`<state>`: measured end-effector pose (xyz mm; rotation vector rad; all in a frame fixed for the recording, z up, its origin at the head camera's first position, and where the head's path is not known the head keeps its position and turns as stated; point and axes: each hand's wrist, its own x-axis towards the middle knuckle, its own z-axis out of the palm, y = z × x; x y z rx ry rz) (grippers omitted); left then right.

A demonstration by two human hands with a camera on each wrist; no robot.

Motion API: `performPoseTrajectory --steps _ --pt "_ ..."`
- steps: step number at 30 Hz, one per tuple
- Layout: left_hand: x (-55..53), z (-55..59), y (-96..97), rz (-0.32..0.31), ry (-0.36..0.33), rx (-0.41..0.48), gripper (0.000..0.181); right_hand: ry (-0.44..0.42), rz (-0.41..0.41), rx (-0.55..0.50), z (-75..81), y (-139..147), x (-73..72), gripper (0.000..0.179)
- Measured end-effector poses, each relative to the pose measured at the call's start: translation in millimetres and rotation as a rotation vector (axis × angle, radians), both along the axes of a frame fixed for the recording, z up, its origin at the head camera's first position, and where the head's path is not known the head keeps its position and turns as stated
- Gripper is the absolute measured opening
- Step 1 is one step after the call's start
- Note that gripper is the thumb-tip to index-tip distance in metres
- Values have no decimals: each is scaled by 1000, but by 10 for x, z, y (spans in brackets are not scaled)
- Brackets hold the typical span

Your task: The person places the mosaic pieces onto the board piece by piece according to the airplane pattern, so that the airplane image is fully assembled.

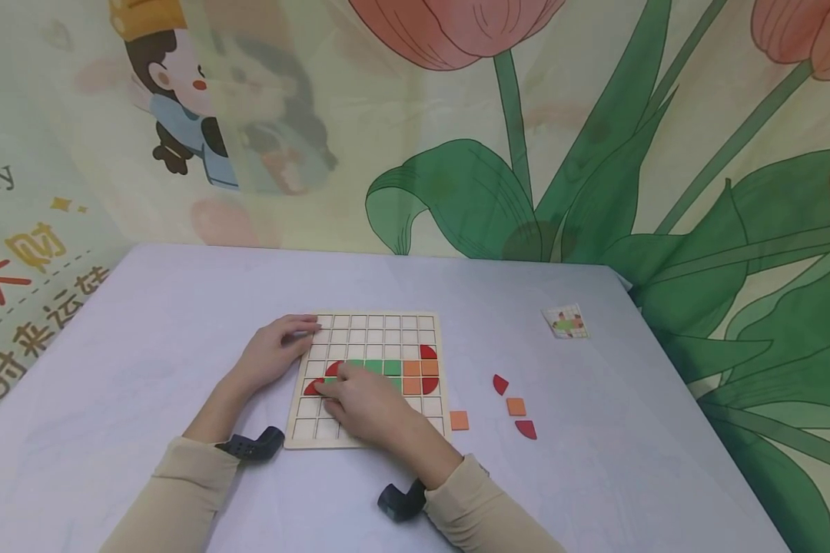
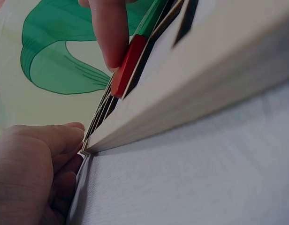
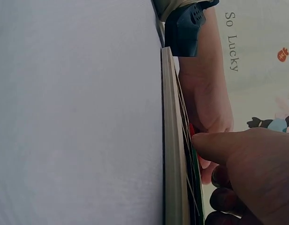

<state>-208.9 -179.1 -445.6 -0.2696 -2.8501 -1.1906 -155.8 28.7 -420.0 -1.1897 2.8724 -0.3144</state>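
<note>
A light wooden grid board [image 1: 366,443] lies on the table. My left hand [image 1: 277,349] holds its left edge near the far corner; in the left wrist view its fingers [image 2: 64,136] meet the edge. Over the board's left half, my right hand [image 1: 366,403] presses a fingertip on a red quarter-circle piece [image 2: 130,65] set in the grid. Beyond that hand sit another red piece [image 1: 334,369], green squares [image 1: 392,368], orange squares [image 1: 411,385] and red quarter-circles [image 1: 429,385] at the right side. The hand hides part of the pattern.
Right of the board lie loose orange squares [image 1: 459,420] [image 1: 516,407] and red quarter-circles [image 1: 500,384] [image 1: 526,429]. A small picture card [image 1: 566,322] lies at the far right of the white tablecloth [image 1: 214,292]. A printed curtain [image 1: 318,223] hangs behind.
</note>
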Motion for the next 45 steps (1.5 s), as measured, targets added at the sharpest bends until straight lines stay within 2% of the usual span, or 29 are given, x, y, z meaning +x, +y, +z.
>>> performPoseTrajectory --steps 24,29,32,37,41,45 --pt "2 43 22 -3 -12 -4 31 13 20 52 6 -4 16 36" --pt "5 44 9 -1 3 -8 30 -9 14 54 28 0 10 39" --pt "9 40 6 1 -4 -12 31 -58 -4 44 60 23 -3 41" --pt "12 29 14 1 -17 -11 32 -150 -62 3 163 150 -71 41" --pt "14 21 22 7 -27 -2 33 -168 -105 -25 255 307 -190 40" --pt "17 12 31 12 -36 8 33 -202 -165 -50 350 529 -315 48"
